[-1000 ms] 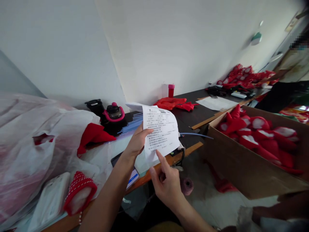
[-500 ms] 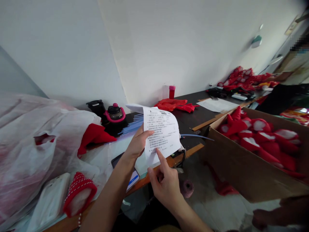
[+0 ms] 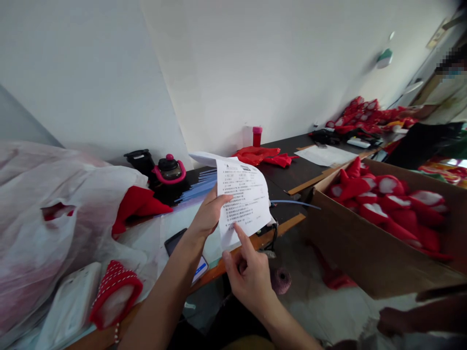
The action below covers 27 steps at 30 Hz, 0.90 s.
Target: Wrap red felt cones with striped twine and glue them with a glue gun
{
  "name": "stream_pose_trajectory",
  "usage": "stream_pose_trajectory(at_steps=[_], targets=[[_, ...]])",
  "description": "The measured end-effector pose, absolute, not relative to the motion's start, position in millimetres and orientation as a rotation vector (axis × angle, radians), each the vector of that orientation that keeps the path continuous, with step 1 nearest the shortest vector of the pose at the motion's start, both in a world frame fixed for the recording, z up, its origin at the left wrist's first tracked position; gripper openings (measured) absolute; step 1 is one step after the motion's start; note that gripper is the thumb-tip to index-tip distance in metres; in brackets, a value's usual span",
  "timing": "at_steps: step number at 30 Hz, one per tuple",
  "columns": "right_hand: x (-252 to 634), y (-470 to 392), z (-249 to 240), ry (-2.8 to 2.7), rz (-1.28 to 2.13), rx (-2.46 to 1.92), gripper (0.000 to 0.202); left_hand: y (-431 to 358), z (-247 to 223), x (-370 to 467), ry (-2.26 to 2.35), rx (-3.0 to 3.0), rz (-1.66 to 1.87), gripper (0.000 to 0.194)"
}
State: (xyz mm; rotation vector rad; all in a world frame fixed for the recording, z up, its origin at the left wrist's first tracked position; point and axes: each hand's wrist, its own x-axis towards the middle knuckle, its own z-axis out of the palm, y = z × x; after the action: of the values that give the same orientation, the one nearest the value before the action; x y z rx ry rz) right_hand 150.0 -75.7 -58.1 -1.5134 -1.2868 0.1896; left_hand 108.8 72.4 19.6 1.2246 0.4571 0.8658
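Supporting the printed sheets (image 3: 244, 194) above the front edge of the bench (image 3: 275, 177), the left hand (image 3: 208, 214) has its grip closed on their left margin. The thumb lies on the face near the edge, apparently to leave most print readable; the upper paper curls back. The right hand (image 3: 253, 274) has a partly open grip with nothing visible in it; its index fingertip meets the lower lines, probably to mark a place. The phone (image 3: 200, 267) lies beneath the left forearm.
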Motion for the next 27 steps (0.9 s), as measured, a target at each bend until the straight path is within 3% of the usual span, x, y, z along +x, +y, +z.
stream_pose_trajectory(at_steps=[27], targets=[[147.8, -79.3, -57.2, -1.305, 0.214, -1.458, 0.058, 69.2, 20.5, 110.9, 0.467, 1.204, 0.887, 0.057]])
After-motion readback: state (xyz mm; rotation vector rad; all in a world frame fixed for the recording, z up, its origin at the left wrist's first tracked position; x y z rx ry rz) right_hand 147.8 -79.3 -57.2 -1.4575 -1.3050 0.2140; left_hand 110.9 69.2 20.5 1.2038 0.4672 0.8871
